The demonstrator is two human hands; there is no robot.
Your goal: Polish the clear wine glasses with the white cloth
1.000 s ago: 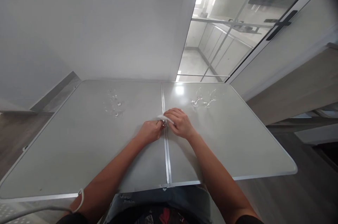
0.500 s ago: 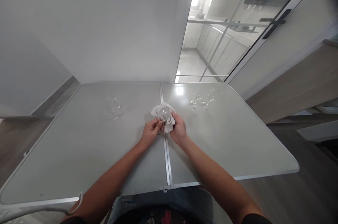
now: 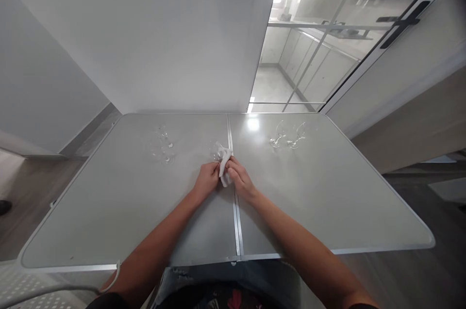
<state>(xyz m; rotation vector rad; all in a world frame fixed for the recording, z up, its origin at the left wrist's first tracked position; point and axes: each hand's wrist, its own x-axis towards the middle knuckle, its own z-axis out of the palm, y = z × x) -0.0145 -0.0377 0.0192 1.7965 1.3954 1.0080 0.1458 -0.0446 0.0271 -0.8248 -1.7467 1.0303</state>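
Head view puts both hands at the centre seam of the grey table [image 3: 327, 192]. I see my left hand [image 3: 207, 179] closed on a clear wine glass [image 3: 216, 154]. Its bowl tips away toward the far left, long axis running near to far. My right hand [image 3: 238, 179] pinches a white cloth [image 3: 224, 169] bunched between the hands, touching the glass. Two spare glasses [image 3: 278, 137] stand far right.

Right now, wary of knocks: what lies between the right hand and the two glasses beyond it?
Only bare table between right hand and two glasses, per head view.
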